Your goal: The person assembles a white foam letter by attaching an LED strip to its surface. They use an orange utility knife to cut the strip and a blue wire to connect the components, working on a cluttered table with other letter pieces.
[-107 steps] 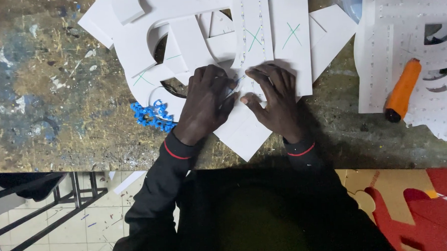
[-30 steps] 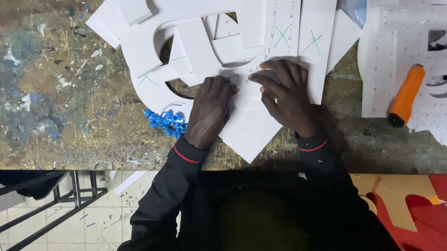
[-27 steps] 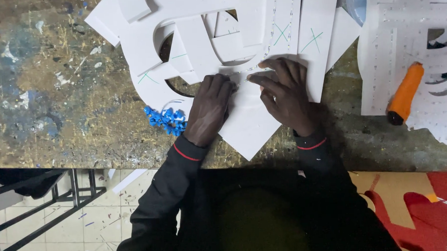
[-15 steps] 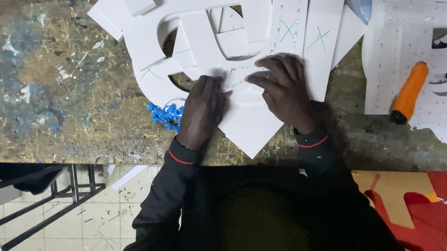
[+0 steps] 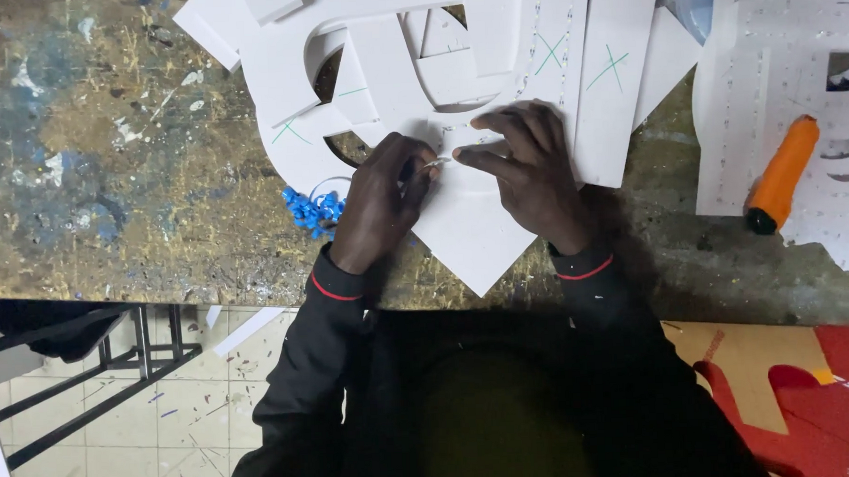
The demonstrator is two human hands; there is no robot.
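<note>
Paint-spattered worktop (image 5: pixel 112 184) carries an overlapping heap of white foam-board cutouts (image 5: pixel 389 42), some marked with green crosses, and off to the right a perforated white sheet (image 5: pixel 748 86) with an orange-handled tool (image 5: pixel 782 174) lying on it. Near the front edge a white foam-board piece (image 5: pixel 466 223) points a corner toward the person, just beside a small cluster of blue plastic bits (image 5: pixel 312 210). On that piece the left hand (image 5: pixel 381 202) is curled with fingertips pinching something small and pale, too small to identify, while the right hand (image 5: pixel 530 174) presses down with fingers loosely spread, index tip almost meeting the left.
</note>
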